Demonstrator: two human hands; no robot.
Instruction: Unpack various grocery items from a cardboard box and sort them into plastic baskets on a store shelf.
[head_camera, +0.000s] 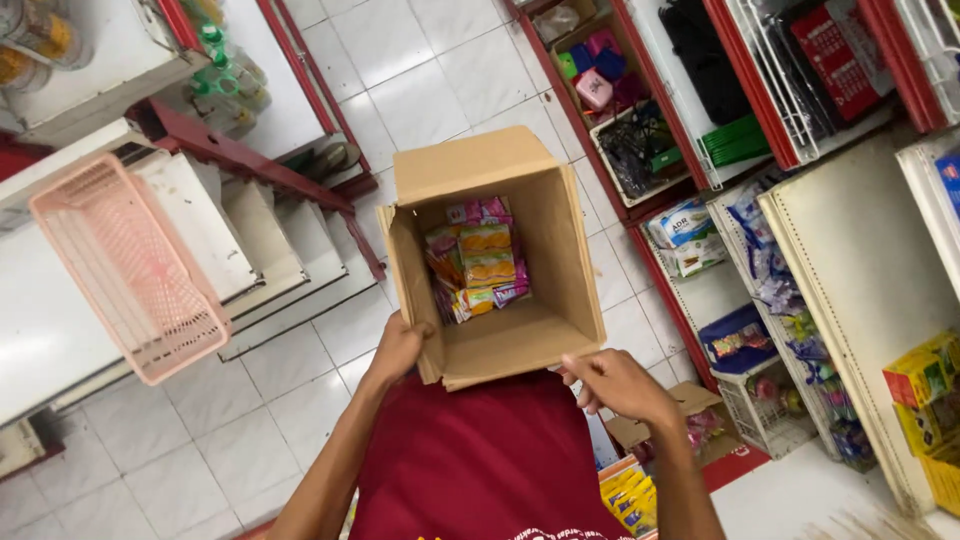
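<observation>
An open brown cardboard box (555, 250) is held against my chest, over my red shirt. Several small colourful packets (480, 265) in pink, orange and yellow lie stacked against its far inner wall. My left hand (398, 345) grips the box's near left corner. My right hand (615, 385) touches the near right edge of the box, fingers curled at the flap.
A pink plastic basket (125, 265) sits on white shelving at left. Red-framed shelves (850, 230) with packaged goods line the right side. A white wire basket (765, 405) and a small open carton (690, 420) stand on the white tiled floor (440, 70) near my right arm.
</observation>
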